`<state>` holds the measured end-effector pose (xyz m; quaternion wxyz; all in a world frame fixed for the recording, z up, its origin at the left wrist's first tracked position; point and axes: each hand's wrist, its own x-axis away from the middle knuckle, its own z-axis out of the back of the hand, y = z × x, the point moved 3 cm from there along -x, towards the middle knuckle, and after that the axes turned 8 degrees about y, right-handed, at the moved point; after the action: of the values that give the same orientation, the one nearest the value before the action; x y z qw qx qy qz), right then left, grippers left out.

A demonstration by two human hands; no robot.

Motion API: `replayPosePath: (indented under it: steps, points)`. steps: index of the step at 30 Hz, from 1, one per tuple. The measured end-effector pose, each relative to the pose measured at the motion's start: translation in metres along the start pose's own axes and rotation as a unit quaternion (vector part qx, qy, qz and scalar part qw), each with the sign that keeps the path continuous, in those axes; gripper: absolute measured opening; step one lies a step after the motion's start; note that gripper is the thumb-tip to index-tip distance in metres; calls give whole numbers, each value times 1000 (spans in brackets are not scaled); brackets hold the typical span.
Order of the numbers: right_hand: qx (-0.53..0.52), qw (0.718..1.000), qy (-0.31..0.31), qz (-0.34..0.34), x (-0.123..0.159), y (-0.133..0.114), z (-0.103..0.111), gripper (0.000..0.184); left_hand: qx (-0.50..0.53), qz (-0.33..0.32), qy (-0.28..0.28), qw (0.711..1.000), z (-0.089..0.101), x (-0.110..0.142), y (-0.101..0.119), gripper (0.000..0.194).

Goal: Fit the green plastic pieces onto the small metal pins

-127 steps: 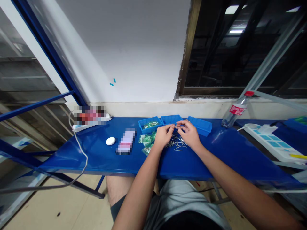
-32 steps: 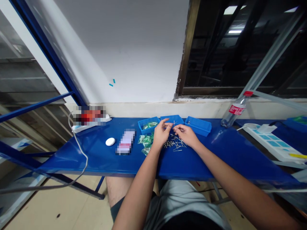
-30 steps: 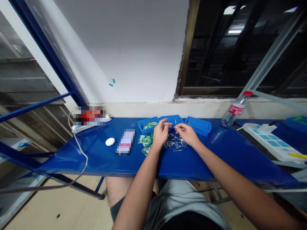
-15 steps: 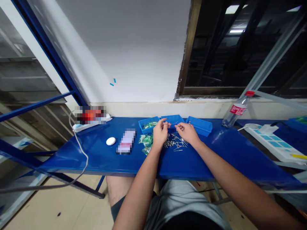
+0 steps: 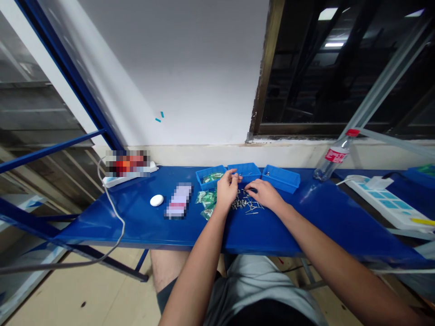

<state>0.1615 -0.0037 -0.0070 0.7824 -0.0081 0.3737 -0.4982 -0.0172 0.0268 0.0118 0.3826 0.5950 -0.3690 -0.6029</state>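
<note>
My left hand (image 5: 228,189) is raised in front of the middle blue tray (image 5: 245,171), fingers curled in a pinch. Whatever lies between its fingertips is too small to make out. Lower and to the right, my right hand (image 5: 265,194) reaches over a loose heap of thin metal pins that look like blind rivets (image 5: 252,209). Its fingertips are drawn together at the heap's far edge; what they grip is hidden. Short, stubby metal pieces (image 5: 239,202) lie left of the pins. Beside my left wrist are small clear packets with green print (image 5: 206,199).
A left blue tray (image 5: 204,184) holds more green packets; a right blue tray (image 5: 283,180) stands behind my right hand. Farther out are a white round object (image 5: 157,200), a blurred-out phone-like slab (image 5: 178,201), a red-capped bottle (image 5: 335,158) and a power strip (image 5: 384,201).
My right hand has dropped from near my left fingertips down onto the pins, its fingers now over the heap. My left hand stays in place.
</note>
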Motion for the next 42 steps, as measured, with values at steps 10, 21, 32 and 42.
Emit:
replayPosePath:
  steps: [10,21,32,42]
  points:
    - [-28,994,93,-48,-2,-4,7,21,-19,-2,-10,1000,1,1,2,26]
    - [-267,929,200,-157,-1,-18,14,21,-81,-36,-104,991,-6,10,12,22]
    - [-270,933,173,-164,0,-20,12,29,23,25,-49,998,-3,3,4,10]
    - [-323,913,173,-180,-1,-11,10,33,21,11,-78,997,-6,6,2,22]
